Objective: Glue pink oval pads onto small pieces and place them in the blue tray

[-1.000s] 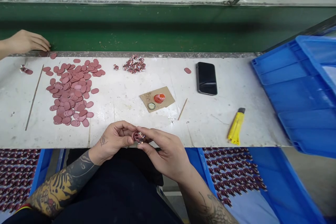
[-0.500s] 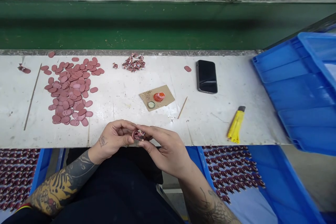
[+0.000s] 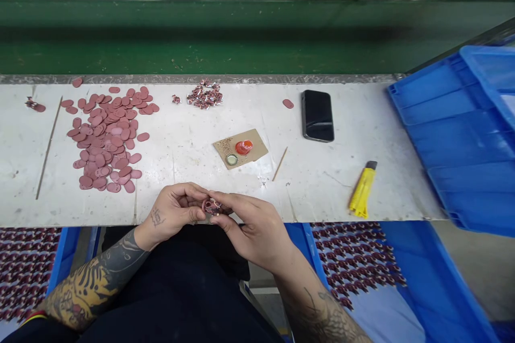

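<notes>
Left grip and right grip pinched narrow on 1 small maroon-and-white piece, just over the front edge of the table.
Farther out: a heap of flat maroon ovals to the left, a small tangled cluster ahead, a cardboard square bearing a red cap and a crown cap.

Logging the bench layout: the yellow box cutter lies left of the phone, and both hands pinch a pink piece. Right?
Wrong side: the box cutter lies right of the phone in the head view. Left hand and right hand do pinch the pink piece.
</notes>
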A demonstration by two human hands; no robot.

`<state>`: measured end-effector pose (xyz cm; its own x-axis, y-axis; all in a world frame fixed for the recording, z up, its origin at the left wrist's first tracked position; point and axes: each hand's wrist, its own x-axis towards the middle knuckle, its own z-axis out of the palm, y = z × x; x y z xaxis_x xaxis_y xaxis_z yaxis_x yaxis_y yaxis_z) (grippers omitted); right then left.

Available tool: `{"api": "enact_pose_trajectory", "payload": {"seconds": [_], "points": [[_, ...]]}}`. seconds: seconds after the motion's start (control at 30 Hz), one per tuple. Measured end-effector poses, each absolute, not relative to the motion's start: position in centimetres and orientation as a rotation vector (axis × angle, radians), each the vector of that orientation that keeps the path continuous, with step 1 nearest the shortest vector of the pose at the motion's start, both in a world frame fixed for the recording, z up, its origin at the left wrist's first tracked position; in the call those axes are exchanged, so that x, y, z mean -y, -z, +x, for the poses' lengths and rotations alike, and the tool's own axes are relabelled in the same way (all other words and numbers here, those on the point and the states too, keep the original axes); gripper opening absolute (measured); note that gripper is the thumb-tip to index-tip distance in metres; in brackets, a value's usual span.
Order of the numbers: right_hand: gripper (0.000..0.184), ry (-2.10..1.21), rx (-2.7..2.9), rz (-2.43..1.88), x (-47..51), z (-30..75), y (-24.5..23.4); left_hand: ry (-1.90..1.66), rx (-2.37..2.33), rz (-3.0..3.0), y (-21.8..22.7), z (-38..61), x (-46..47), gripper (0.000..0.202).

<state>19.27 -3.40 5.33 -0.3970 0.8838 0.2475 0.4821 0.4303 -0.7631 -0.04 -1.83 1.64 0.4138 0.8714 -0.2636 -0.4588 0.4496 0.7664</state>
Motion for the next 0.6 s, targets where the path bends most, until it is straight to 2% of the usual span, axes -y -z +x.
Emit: {"api": "enact_pose_trajectory", "payload": {"seconds": [0.6], "points": [[0.041, -0.780, 2.029, -1.131, 3.25, 19.28, -5.23, -0.951, -0.701, 0.712, -1.33, 0.04, 1.81, 0.021]]}}
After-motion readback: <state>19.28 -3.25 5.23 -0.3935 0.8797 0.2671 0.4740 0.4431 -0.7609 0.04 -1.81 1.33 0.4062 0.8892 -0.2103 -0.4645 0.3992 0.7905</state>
